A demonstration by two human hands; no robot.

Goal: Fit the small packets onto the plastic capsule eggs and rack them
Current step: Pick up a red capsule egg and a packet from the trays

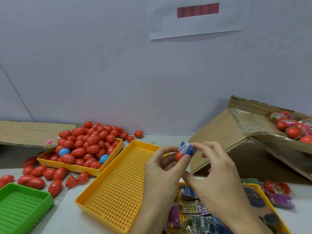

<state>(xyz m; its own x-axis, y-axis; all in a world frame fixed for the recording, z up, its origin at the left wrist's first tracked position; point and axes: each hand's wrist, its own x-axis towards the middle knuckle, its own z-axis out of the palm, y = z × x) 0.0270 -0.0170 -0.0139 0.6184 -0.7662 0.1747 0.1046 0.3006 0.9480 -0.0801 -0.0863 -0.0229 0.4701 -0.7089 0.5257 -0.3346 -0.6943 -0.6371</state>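
Fitting a blue packet [188, 149] over a red egg [180, 156], the person held both above the far end of the empty yellow tray [118, 188]; the left hand [162, 168] pinched the egg between thumb and fingers, while the right hand [217, 168] gripped the packet's far edge with its fingertips; the packet covered the egg's upper part and left the lower end bare. To do the step well, the egg probably needed to stay steady while the packet was drawn down evenly, without twisting or tearing the film; the tray below looked ready to receive it. How far the packet had slid, and whether it was a sleeve or a flat sachet, could not be made out; the print was blurred; the right palm hid part of the packet tray [263, 188]; the cardboard box [236, 132] of finished eggs was cut off at the right edge.
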